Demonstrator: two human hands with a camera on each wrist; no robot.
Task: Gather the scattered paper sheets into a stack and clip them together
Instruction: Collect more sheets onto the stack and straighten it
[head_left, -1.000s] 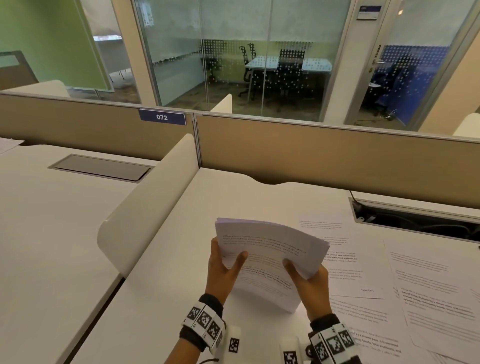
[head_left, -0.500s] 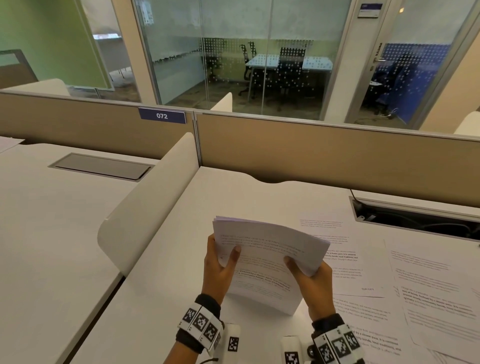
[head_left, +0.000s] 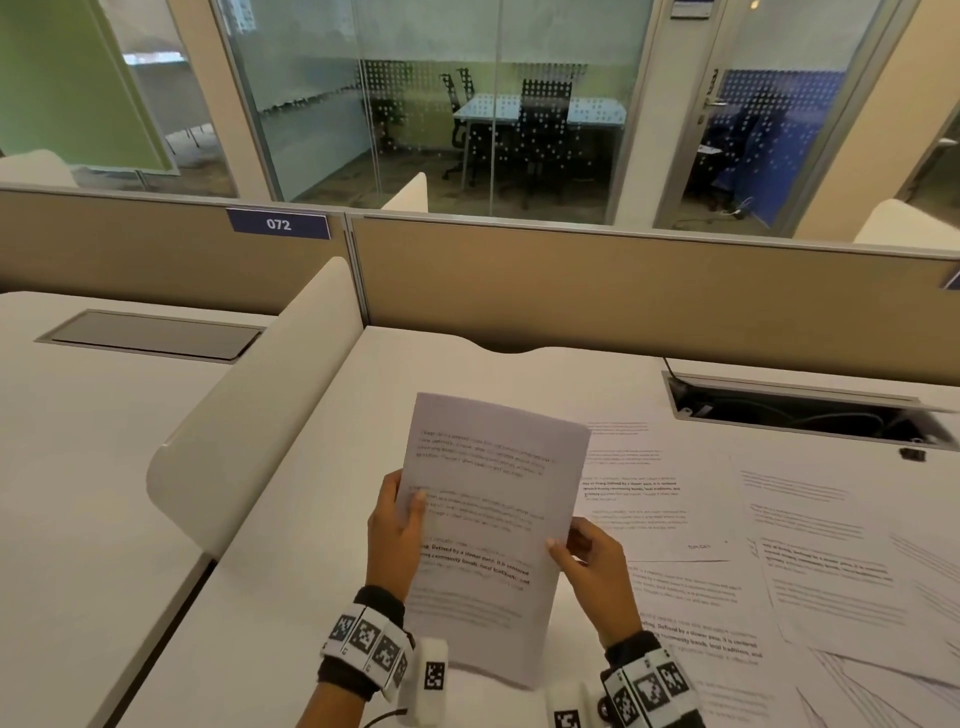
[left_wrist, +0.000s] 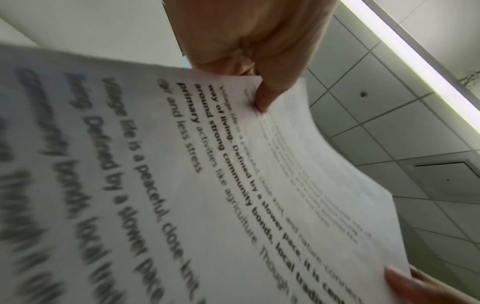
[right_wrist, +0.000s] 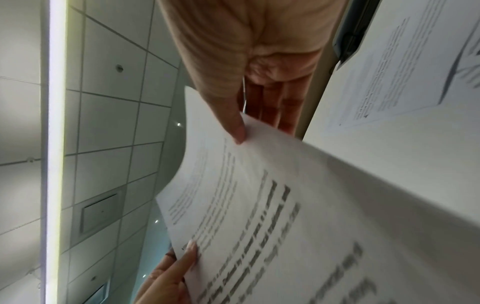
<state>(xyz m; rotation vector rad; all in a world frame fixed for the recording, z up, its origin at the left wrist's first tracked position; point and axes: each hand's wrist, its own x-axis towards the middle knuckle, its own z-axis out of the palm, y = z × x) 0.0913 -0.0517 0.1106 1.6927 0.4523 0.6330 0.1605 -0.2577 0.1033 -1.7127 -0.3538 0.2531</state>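
Observation:
I hold a stack of printed paper sheets (head_left: 493, 525) upright above the white desk (head_left: 322, 519), its lower edge near the desk top. My left hand (head_left: 400, 519) pinches the stack's left edge, thumb on the front. My right hand (head_left: 576, 551) pinches the right edge the same way. In the left wrist view the left thumb presses on the stack of sheets (left_wrist: 233, 185); in the right wrist view the right thumb lies on the stack of sheets (right_wrist: 259, 205). Several loose sheets (head_left: 660, 499) lie flat on the desk to the right. A small black clip (head_left: 912, 453) lies far right.
A rounded white divider (head_left: 249, 415) stands on the left between two desks. A tan partition (head_left: 623, 291) closes the back. An open cable tray (head_left: 800, 415) is sunk into the desk at the back right. More overlapping sheets (head_left: 852, 561) cover the right side.
The stack, earlier tilted back and bowed over with its top curling away, now stands flat and more upright. Both hands kept their hold on its side edges.

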